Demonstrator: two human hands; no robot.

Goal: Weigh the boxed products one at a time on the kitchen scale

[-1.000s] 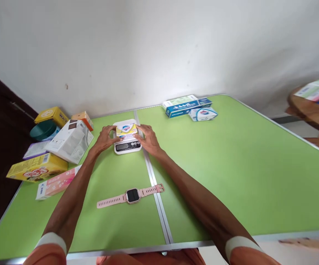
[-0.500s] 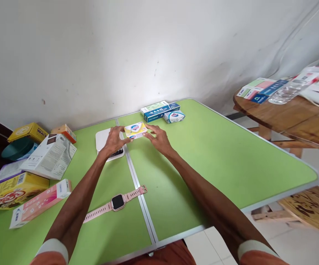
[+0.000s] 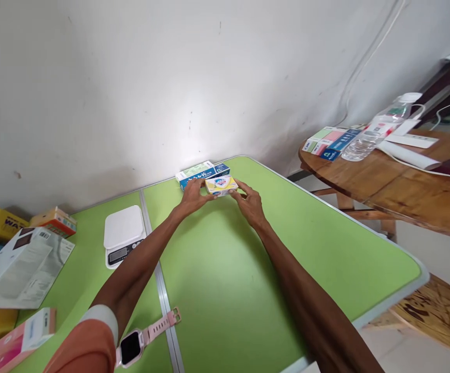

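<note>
Between my two hands is a yellow and white soap box (image 3: 221,185), held level by its ends. My left hand (image 3: 194,197) pinches its left end with thumb and fingers, and my right hand (image 3: 249,203) grips the right end. Just behind it lie a blue toothpaste box (image 3: 194,180) and a pale green and white box (image 3: 198,169), partly covered by the soap box and my left hand. A white and blue soap box that lay beside them is now hidden. I cannot tell whether the held box touches anything beneath it.
A white kitchen scale (image 3: 124,228) stands left of the table's metal seam. A pink smartwatch (image 3: 131,346) lies near the front. Several boxes, among them a white box (image 3: 26,267), crowd the left side. At right, a wooden table (image 3: 388,191) bears a plastic bottle (image 3: 380,127).
Both hands have carried the yellow soap box rightward, from beside the scale to in front of the toothpaste box. The camera view has swung right, uncovering the scale.
</note>
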